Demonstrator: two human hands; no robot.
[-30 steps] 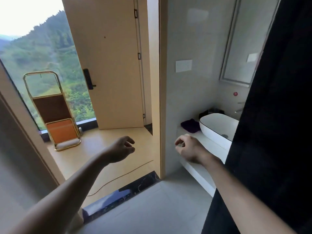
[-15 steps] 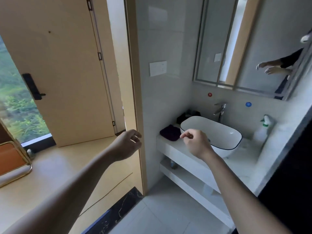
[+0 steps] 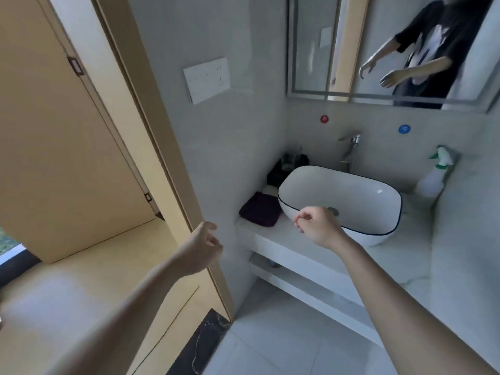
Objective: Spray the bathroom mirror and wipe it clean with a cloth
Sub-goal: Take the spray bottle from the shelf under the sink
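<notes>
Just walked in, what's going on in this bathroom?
A person stands at the bathroom doorway with both arms held out. The left hand and right hand are loosely curled and hold nothing. The spray bottle stands on the counter to the right of the basin, and a dark purple cloth lies folded to its left. Neither is picked up yet, so work on the mirror above has not begun.
</notes>
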